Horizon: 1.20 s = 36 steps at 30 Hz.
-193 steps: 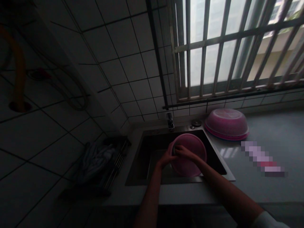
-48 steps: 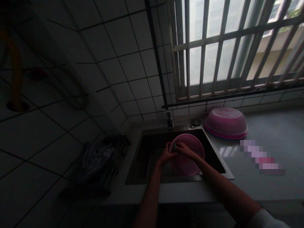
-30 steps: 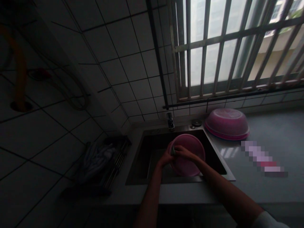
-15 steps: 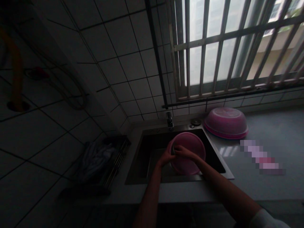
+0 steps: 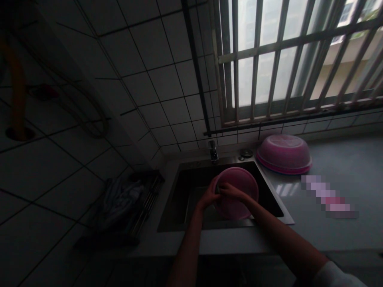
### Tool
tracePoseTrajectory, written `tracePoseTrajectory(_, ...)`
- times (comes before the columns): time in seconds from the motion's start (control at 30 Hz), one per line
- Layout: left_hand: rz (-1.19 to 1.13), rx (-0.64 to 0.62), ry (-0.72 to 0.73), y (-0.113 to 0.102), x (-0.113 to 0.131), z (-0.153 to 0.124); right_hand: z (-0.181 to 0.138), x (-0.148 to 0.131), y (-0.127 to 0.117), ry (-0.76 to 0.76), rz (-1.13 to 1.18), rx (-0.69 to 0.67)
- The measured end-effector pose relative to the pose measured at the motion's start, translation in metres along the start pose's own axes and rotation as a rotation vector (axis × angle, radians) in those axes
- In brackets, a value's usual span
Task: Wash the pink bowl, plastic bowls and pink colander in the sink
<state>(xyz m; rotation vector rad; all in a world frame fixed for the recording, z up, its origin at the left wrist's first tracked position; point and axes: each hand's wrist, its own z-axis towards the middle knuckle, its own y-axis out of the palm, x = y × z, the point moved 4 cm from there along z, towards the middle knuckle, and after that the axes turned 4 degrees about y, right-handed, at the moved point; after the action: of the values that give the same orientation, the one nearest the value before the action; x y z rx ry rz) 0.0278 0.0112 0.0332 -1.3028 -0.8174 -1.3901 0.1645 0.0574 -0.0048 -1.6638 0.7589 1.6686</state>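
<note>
A pink plastic basin point(image 5: 239, 187) stands tilted inside the dark steel sink point(image 5: 182, 191). My left hand point(image 5: 208, 197) grips the basin's left rim. My right hand point(image 5: 231, 192) is closed on a small grey scrub pad point(image 5: 219, 188) and presses it against the basin's inner wall near the left rim. Both hands are close together, almost touching. The scene is dim, so the pad shows only as a small pale patch.
A second pink basin point(image 5: 284, 153) lies upside down on the grey counter point(image 5: 344, 167) right of the sink. A tap point(image 5: 213, 150) stands behind the sink. A rack with a striped cloth point(image 5: 122, 199) sits left. Barred window above.
My right hand with the pad has shifted slightly back and forth along the basin's left rim. The basin and my left hand have stayed nearly in place.
</note>
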Motion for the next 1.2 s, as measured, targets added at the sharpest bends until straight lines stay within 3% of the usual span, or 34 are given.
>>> tracePoseTrajectory(0.2, -0.027, 0.011, -0.002, 0.002, 0.006, 0.002, -0.004, -0.017, -0.045, -0.107, 0.090, 0.492)
tracePoseTrajectory(0.27, -0.025, 0.004, -0.002, 0.002, 0.008, 0.002, -0.004, -0.019, -0.045, -0.120, 0.091, 0.453)
tracePoseTrajectory(0.4, -0.026, -0.007, -0.022, 0.002, 0.009, 0.000, -0.001, -0.008, -0.011, -0.028, -0.003, 0.098)
tracePoseTrajectory(0.47, -0.057, -0.014, -0.032, 0.002, 0.008, -0.002, 0.000, -0.001, -0.001, 0.012, -0.046, 0.011)
tracePoseTrajectory(0.53, -0.093, -0.012, -0.037, 0.002, 0.007, -0.002, 0.002, 0.001, -0.006, 0.008, -0.040, 0.072)
tracePoseTrajectory(0.7, -0.095, 0.013, -0.044, 0.002, 0.008, -0.001, 0.001, -0.011, -0.046, -0.057, 0.002, 0.463)
tracePoseTrajectory(0.77, -0.070, 0.026, -0.026, 0.001, 0.010, 0.000, -0.001, -0.015, -0.046, -0.094, 0.000, 0.456)
tracePoseTrajectory(0.9, -0.022, 0.023, -0.024, 0.001, 0.012, -0.001, -0.003, -0.012, -0.011, -0.051, -0.010, 0.123)
tracePoseTrajectory(0.97, -0.037, 0.007, -0.032, 0.001, 0.010, -0.002, -0.004, -0.010, -0.002, -0.020, -0.001, 0.055)
tracePoseTrajectory(1.03, -0.051, 0.000, -0.020, 0.001, 0.007, -0.002, -0.004, -0.014, -0.008, -0.041, 0.047, 0.123)
tracePoseTrajectory(1.2, -0.028, 0.018, 0.040, 0.001, -0.009, 0.004, -0.005, -0.027, -0.049, -0.099, 0.198, 0.462)
